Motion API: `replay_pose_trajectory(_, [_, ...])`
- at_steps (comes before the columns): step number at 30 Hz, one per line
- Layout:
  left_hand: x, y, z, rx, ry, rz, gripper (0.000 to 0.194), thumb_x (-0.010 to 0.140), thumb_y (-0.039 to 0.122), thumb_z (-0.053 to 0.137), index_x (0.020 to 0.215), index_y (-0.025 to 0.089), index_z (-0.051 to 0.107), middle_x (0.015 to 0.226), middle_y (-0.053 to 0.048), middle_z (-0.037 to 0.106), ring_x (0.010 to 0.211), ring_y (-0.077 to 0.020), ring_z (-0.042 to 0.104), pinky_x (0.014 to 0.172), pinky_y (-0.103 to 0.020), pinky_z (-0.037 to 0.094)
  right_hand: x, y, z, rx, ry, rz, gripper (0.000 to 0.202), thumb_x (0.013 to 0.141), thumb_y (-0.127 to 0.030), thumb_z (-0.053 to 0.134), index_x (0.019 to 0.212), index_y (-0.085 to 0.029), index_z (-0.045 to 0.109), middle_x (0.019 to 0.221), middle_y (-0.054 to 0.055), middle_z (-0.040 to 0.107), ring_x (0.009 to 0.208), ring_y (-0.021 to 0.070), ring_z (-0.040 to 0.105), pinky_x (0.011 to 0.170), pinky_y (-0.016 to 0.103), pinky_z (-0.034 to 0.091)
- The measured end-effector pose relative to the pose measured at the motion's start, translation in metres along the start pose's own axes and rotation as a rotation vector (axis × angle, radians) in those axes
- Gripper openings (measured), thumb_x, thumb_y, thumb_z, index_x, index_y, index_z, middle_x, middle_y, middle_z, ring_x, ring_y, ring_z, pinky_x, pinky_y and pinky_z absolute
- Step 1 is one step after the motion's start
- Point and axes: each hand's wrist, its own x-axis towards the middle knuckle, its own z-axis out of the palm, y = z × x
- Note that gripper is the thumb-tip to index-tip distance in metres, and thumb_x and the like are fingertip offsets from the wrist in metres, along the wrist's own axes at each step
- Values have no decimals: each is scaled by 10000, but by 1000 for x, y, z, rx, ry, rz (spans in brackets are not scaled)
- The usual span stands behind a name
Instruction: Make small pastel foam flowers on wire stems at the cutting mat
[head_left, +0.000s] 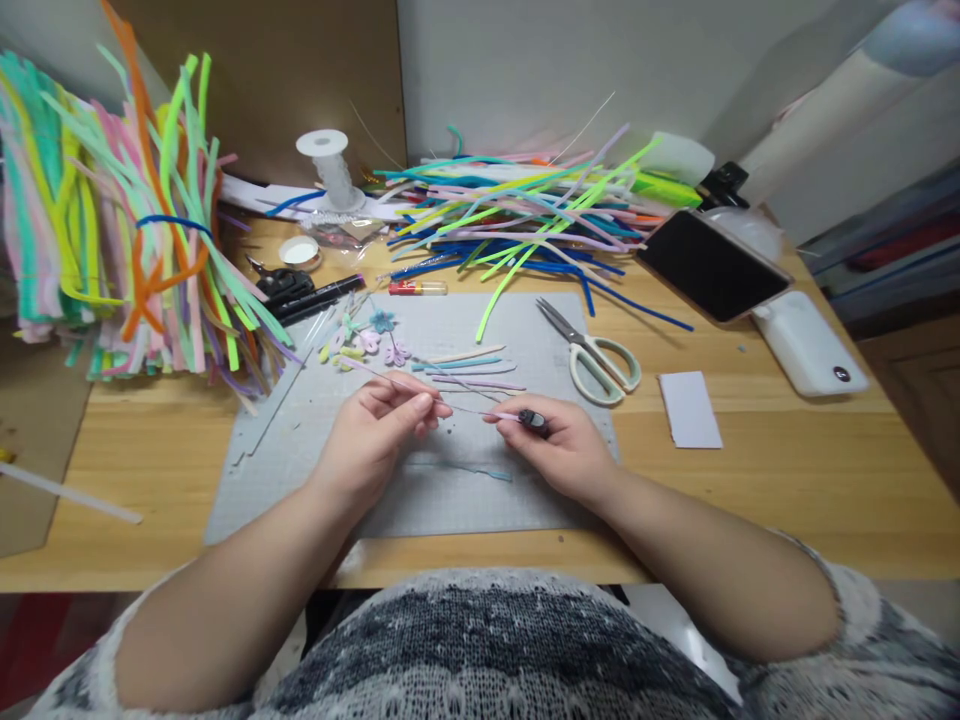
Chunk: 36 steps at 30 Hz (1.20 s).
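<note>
Over the grey cutting mat, my left hand is closed, thumb and fingers pinching a thin pale-purple pipe cleaner. Its other end runs to my right hand, whose fingers are closed on it. A small black tool also sticks out of the right hand; its kind is hidden by the fingers. Beneath the hands lies a thin blue pipe cleaner. Just beyond them are several cut strips and little pipe-cleaner flowers, among them a blue flower and a pink flower.
Scissors rest at the mat's right edge, near a white card. Further right are a phone and a white power bank. Bundled pipe cleaners stand left; a loose pile and a white spool lie behind.
</note>
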Motion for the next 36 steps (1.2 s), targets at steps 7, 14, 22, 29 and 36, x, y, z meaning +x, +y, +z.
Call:
replay_pose_trajectory(7, [0, -4, -1, 51, -9, 20, 194, 657, 282, 790, 730, 155, 662, 667, -37, 707, 595, -117, 616, 554, -220, 465, 0, 0, -1, -136, 50, -107, 84, 832, -258, 628, 817, -200, 687, 757, 28, 716, 687, 137, 646, 645, 285, 507])
replay_pose_trajectory(14, [0, -7, -4, 62, -20, 50, 183, 693, 288, 781, 755, 155, 672, 683, -31, 716, 618, -112, 632, 572, -203, 472, 0, -1, -1, -134, 19, 13, 91, 809, -266, 641, 806, -178, 663, 741, 23, 685, 662, 119, 595, 606, 258, 467])
replay_pose_trajectory(22, [-3, -10, -2, 240, 89, 260, 83, 718, 229, 760, 743, 163, 716, 727, -27, 719, 623, -114, 630, 606, -228, 499, -4, -7, 1, -13, -40, 109, 111, 781, -258, 625, 713, -171, 612, 622, -11, 570, 548, 88, 485, 501, 230, 398])
replay_pose_trajectory(29, [9, -3, -13, -18, 145, 204, 164, 674, 267, 794, 737, 168, 680, 689, -17, 713, 576, -86, 584, 549, -198, 455, 1, -6, -3, -7, 58, 88, 103, 766, -255, 638, 700, -183, 606, 618, -16, 584, 557, 92, 502, 507, 236, 406])
replay_pose_trajectory(36, [10, 3, -15, -28, 147, 290, 132, 695, 236, 777, 743, 175, 670, 697, -12, 704, 596, -86, 591, 559, -195, 454, 6, -3, -6, 24, 96, 76, 92, 746, -269, 679, 752, -185, 644, 697, 4, 638, 639, 119, 558, 595, 276, 468])
